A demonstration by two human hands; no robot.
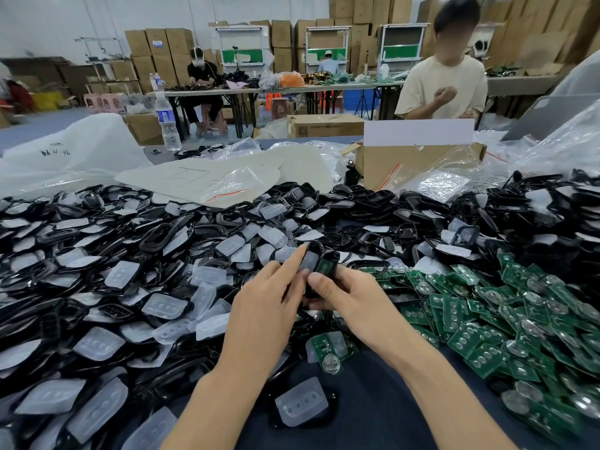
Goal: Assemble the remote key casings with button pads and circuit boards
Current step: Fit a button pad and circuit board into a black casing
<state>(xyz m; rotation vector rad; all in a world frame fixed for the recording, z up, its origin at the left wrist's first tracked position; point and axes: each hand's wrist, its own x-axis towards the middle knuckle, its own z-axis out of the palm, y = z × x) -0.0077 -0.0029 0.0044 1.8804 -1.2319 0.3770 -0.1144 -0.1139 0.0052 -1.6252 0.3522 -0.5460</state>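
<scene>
My left hand (264,300) holds a black casing with a translucent button pad (308,259) in it, index finger stretched along its left side. My right hand (344,295) grips a second black casing with a green circuit board (326,267) seated inside, thumb on its lower end. The two casings touch side by side above the table. A loose circuit board with a coin cell (329,350) lies just below my hands. A casing with a pad on it (302,407) lies on the dark table at the near edge.
A heap of black casings and translucent pads (130,271) covers the left and middle. Green circuit boards (519,326) are piled at the right. A cardboard box (418,160), plastic bags and a water bottle (167,120) stand behind. A person (444,76) sits across the table.
</scene>
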